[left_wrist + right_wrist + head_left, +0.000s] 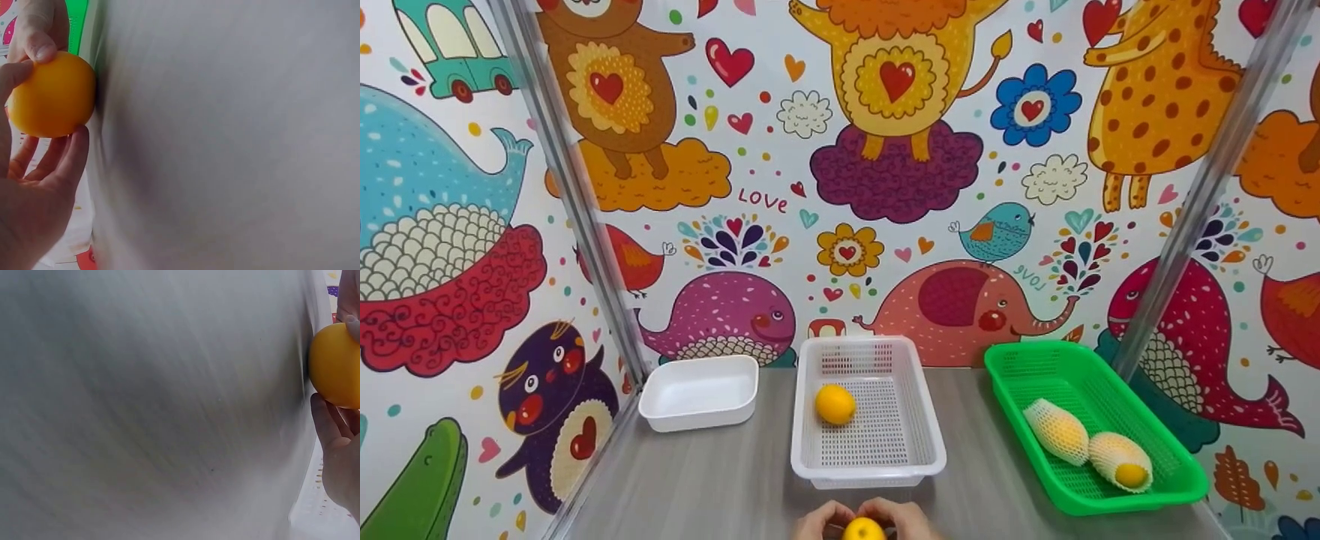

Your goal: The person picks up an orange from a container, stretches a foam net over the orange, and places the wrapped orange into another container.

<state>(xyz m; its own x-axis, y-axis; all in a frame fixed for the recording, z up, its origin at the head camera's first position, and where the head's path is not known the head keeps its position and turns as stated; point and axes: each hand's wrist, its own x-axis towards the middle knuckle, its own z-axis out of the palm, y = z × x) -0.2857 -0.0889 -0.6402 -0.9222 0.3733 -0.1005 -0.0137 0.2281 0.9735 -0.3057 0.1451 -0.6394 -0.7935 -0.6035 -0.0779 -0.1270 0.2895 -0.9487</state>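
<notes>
- A back wall (pixel 769 169) of storybook animals rises before me, its white ground scattered with hearts and drops.
- At upper center, a purple cloud (pixel 896 184); lower down, a salmon-pink elephant (pixel 937 315) faces right.
- To my left, the left wall (pixel 457 401) carries a blue whale (pixel 442 172) above a penguin (pixel 562 409).
- At the right edge, a red bird (pixel 1294 315) decorates the right wall (pixel 1260 457).
- Metal posts (pixel 575 202) slant along both corners.
- My grey, wood-grained tabletop (pixel 705 480) spans the lower frame under soft, even light.
</notes>
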